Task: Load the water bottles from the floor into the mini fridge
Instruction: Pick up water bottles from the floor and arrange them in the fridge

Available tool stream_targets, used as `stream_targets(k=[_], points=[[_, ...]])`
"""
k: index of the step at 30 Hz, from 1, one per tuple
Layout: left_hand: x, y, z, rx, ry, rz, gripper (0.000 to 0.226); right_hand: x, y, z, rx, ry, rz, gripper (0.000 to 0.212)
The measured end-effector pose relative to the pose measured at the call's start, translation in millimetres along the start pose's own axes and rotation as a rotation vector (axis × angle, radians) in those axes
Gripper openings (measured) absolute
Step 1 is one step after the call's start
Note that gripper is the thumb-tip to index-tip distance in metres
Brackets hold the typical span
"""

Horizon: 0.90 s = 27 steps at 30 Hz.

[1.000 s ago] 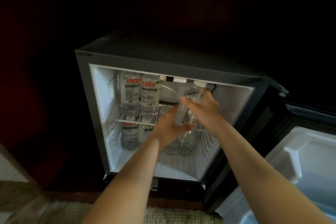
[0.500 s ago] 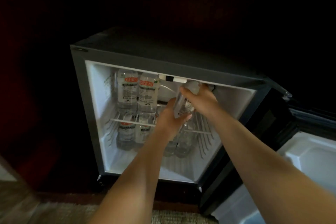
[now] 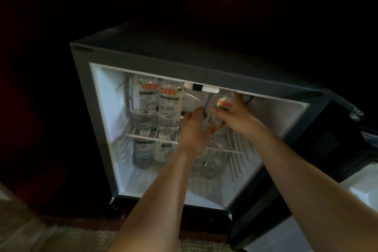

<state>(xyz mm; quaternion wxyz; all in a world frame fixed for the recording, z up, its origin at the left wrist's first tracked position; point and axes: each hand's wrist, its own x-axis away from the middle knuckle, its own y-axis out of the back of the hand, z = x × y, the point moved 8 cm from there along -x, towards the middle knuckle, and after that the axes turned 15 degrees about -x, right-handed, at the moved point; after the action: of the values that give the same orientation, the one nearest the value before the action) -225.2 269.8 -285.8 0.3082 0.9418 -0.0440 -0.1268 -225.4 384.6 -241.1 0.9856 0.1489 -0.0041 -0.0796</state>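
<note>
Moved: since a second ago I have carried the bottle point(image 3: 224, 103) deeper into the mini fridge point(image 3: 184, 61) and tipped it nearer upright; its red label now sits just under the top front edge.
Right: my right hand point(image 3: 235, 114) has its fingers curled round the bottle's middle and takes its weight.
Left: my left hand point(image 3: 194, 129) lies with fairly straight fingers against the bottle's left side, steadying rather than gripping.
Position: the bottle is tilted over the right half of the wire shelf point(image 3: 235, 150); my hands hide its base, so I cannot tell whether it touches the wires.
Shelf: two standing bottles point(image 3: 146, 100) are side by side at the back left corner, with a gap between them and mine.
Below: the lower bottles point(image 3: 143, 149) stand on the fridge floor under the shelf.
Door: the door point(image 3: 337, 139) is swung open on the right.
Meaning: I judge this bottle nearly placed; it still has to be set upright beside the pair and released, and the cap looks close to the top edge.
</note>
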Motion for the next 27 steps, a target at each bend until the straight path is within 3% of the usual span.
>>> stream_targets(k=[4, 9, 12, 18, 27], points=[[3.9, 5.1, 18.9, -0.076, 0.069, 0.042, 0.040, -13.1, -3.9, -4.9, 0.047, 0.001, -0.119, 0.067], [2.6, 3.5, 25.7, -0.055, 0.114, 0.060, 0.041, -22.5, -26.9, 12.6, 0.242, 0.036, -0.108, 0.051], [1.7, 3.4, 26.8, -0.072, 0.135, 0.045, 0.050, -26.5, -40.9, 14.8, 0.234, 0.076, -0.098, 0.047], [-1.4, 16.6, 32.2, -0.089, 0.166, -0.025, 0.034, -23.5, -36.8, 10.2, 0.177, 0.101, -0.201, 0.049], [8.3, 14.1, 36.9, -0.121, 0.150, 0.072, 0.050, -13.8, -47.8, 11.2, 0.269, 0.094, -0.292, 0.058]])
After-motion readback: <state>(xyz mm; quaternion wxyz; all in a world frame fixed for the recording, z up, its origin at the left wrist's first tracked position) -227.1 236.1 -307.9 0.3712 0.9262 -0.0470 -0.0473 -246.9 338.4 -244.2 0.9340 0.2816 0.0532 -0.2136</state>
